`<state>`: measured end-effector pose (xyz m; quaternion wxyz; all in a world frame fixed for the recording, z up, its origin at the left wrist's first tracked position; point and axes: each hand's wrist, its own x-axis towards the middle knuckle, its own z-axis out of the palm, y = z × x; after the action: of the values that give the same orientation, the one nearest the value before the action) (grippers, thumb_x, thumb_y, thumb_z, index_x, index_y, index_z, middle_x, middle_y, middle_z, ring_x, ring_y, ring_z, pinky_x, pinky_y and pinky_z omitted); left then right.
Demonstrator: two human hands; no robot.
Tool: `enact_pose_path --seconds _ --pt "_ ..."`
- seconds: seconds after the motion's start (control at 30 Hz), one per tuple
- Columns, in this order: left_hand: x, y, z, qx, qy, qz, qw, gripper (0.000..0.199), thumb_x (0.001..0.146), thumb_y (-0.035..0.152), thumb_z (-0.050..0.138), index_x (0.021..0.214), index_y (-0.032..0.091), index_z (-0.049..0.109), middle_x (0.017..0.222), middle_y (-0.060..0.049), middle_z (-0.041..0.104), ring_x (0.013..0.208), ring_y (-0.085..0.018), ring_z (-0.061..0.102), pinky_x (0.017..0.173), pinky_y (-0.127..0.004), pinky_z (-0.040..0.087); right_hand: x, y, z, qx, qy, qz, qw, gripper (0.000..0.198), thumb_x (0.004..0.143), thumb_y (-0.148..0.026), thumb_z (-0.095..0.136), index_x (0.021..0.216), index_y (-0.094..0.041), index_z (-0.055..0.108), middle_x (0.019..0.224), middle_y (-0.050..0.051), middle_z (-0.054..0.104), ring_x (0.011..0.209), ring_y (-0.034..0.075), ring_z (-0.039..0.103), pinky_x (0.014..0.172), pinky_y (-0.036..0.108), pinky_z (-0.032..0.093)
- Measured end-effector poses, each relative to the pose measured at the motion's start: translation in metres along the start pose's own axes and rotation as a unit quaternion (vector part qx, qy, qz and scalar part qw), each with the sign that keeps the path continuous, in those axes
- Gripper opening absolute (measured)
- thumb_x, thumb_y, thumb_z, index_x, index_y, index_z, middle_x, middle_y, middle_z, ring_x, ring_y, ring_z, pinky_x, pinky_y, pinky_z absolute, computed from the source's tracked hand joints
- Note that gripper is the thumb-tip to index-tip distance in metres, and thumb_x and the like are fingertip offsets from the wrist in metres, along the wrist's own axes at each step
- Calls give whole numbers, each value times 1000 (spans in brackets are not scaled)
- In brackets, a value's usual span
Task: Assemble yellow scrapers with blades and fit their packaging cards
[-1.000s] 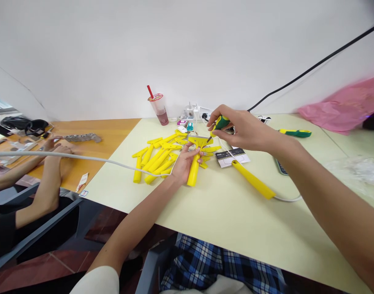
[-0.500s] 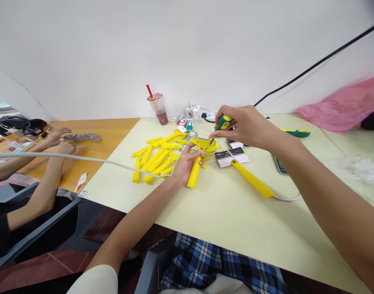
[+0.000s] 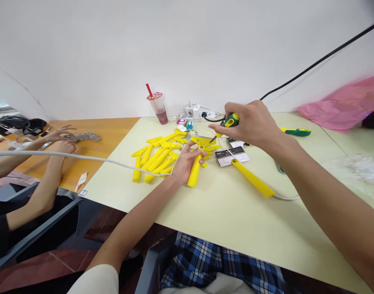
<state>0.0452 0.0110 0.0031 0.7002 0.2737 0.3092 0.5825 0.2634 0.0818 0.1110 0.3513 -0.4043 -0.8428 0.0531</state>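
Observation:
My left hand is closed around the handle of a yellow T-shaped scraper, its wide head pointing away from me. My right hand grips a screwdriver with a green and yellow handle. Its shaft slants down to the right part of the scraper's head, where the tip appears to touch. Several more yellow scrapers lie heaped left of my left hand. Some yellow pieces are partly hidden behind the held one. A separate yellow handle with a white cable rests on the table to the right.
A cup with a red straw stands by the wall, near a power strip. Printed cards and another green-yellow tool lie right. A white cable crosses from the left. Another person's hands are at the wooden table.
My right hand and the screwdriver have shifted slightly right, and the screwdriver leans more. My left hand and the scraper have stayed almost still.

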Motion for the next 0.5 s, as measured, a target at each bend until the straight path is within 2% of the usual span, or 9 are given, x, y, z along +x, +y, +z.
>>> enact_pose_path --seconds 0.17,0.33,0.5 --pt "0 0 1 2 -2 1 1000 55 73 15 92 113 27 56 101 0 67 85 -13 68 63 -21 47 0 7 8 -28 69 -15 997 48 94 -76 61 94 -29 70 61 11 64 85 43 70 73 57 52" --pt "0 1 3 23 15 1 1000 56 71 17 94 112 26 57 101 0 67 84 -13 69 62 -21 47 0 10 14 -39 119 -2 992 41 96 -67 65 88 -27 71 53 11 57 88 47 70 75 60 53" --pt "1 0 3 35 9 8 999 58 69 20 97 110 25 57 100 1 67 86 -14 71 62 -21 47 2 4 14 -102 118 57 986 52 92 -72 67 74 -24 69 47 10 51 72 39 65 68 50 48"
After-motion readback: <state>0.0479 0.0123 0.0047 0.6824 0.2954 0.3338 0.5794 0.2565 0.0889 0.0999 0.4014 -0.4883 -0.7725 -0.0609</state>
